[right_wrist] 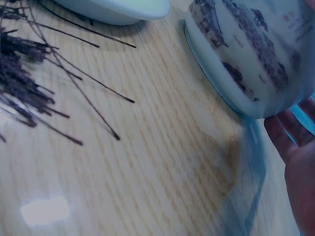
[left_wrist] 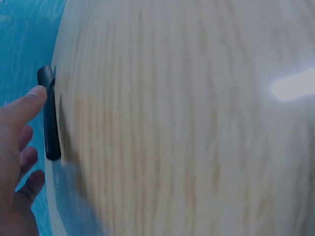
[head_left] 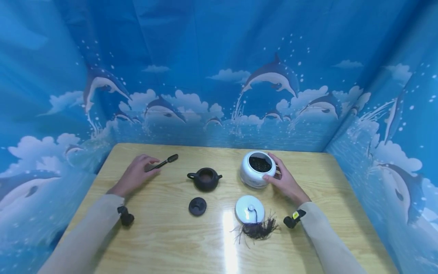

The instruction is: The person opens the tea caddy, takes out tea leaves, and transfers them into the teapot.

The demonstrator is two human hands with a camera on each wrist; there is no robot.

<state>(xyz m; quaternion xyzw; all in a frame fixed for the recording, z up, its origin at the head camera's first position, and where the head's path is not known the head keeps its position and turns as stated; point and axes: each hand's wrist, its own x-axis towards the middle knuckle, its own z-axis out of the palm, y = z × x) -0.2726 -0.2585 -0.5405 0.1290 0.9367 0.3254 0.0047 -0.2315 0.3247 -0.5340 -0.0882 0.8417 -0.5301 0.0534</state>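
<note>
My left hand (head_left: 137, 172) pinches a slim black tea scoop (head_left: 168, 160) near the table's far left. In the left wrist view the thumb lies along the dark scoop (left_wrist: 51, 128), held close over the wood. On the right, my right hand (head_left: 286, 183) grips the side of a white porcelain jar (head_left: 249, 177) that has a painted pattern. Dark loose tea leaves (head_left: 260, 164) show inside its open mouth. Fingers reach round the jar's lower wall (right_wrist: 251, 59) in the right wrist view. Whether the jar's base is fully on the table, I cannot tell.
Between the hands stands a dark teapot (head_left: 206, 180) with its lid off, its handle to the left. The round black lid (head_left: 197, 206) lies in front of it. A white jar lid (head_left: 247, 207) with a dark tassel (head_left: 258, 230) lies before the jar. Dolphin-printed curtains (head_left: 205, 76) surround the table.
</note>
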